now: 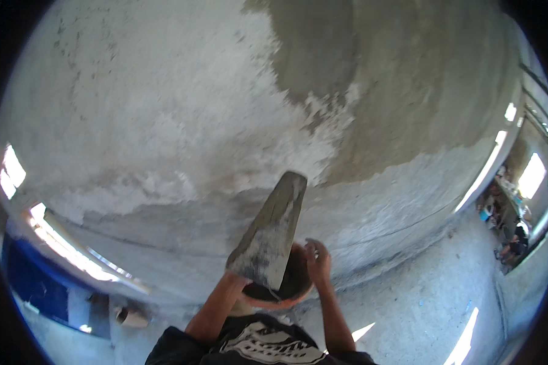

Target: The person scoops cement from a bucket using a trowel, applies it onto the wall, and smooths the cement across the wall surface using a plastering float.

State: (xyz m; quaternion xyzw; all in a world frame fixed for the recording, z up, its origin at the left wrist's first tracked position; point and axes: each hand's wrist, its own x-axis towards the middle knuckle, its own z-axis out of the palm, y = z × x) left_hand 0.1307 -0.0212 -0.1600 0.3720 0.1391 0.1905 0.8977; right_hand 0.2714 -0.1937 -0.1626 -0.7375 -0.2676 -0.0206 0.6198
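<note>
Nearest the lower edge, a dark printed shirt [259, 344] shows, with both bare forearms rising from it. Just above, the left hand [236, 281] sits under the wide rear end of a flat mortar board [273, 234], mostly hidden by it, so I cannot tell how its fingers lie; it seems to carry the board. That board, smeared with grey mortar, tilts up and away toward the wall. Behind its rear end, a round reddish bowl [289, 291] holds dark wet mix. The right hand [318, 260] rests on the bowl's right rim, fingers curled loosely over the edge. Beyond the hands, the rough grey wall [164, 121] fills the view, with a darker patch of fresh plaster [396, 91] across its upper right. Along the wall's foot runs the concrete floor [420, 304].
</note>
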